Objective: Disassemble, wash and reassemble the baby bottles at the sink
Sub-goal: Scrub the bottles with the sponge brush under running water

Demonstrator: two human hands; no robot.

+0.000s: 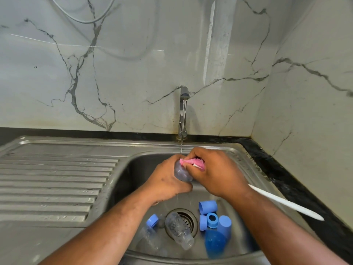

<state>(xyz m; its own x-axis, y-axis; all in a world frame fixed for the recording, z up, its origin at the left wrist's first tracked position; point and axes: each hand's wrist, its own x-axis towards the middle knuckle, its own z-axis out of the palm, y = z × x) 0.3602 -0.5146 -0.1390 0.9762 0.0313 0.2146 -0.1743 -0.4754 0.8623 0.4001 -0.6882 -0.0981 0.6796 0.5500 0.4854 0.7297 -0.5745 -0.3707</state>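
Both forearms [107, 226] reach in from the bottom edge toward the sink [145, 165]. Above the basin, the left hand [168, 178] curls round a clear baby bottle [181, 173], gripping it just under the thin stream of water [182, 138] that falls from the tap [183, 111]. The right hand [215, 173] is closed round a bottle brush, its pink head [193, 162] pressed at the bottle's upper end and its white handle [286, 203] sticking out past the wrist.

On the basin floor a second clear bottle [179, 232] lies across the drain strainer [188, 219]. A third bottle [149, 236] with a blue collar [152, 220] lies to its left. Right of the drain sit blue caps [208, 207], a blue ring [212, 219] and a blue dome [214, 243], clustered close together. A ribbed drainboard [57, 184] spreads left, a black bench [286, 178] borders the right, and a veined marble wall [133, 64] stands behind.
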